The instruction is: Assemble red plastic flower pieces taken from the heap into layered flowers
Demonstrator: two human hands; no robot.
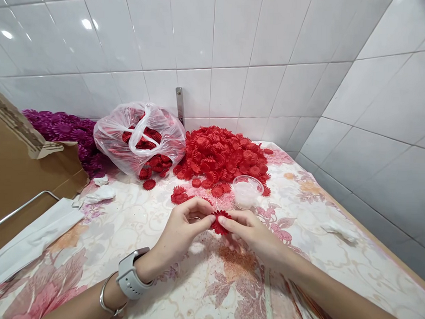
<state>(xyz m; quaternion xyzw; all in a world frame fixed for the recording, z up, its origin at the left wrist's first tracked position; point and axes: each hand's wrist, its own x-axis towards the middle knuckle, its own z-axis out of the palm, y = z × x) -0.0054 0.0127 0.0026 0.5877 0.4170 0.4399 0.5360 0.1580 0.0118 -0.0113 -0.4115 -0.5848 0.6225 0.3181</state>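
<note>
With the fingers of our left hand [182, 227] and our right hand [251, 231], we held together one small red flower [220, 227] above the flowered tablecloth [134, 210]. Just beyond our hands was a clear round dish [235, 186], and behind it a big heap of red flowers [226, 153]. To the left stood a plastic bag [141, 133], then purple flowers [65, 129].

Head cam, sole view: looks fwd & down at the surface [133, 222] from the wearer's own pos.
Cam is above the near side of the surface, fairly close; forearms [329, 291] extend in from lower L & R, w/ left grip [182, 226] and right grip [253, 231] below pic ctr. Tiled back wall [230, 44], facing the cam, fills the top; side wall [384, 119] angles in at R. Cardboard box [55, 172] on L is cut off by the pic edge.
</note>
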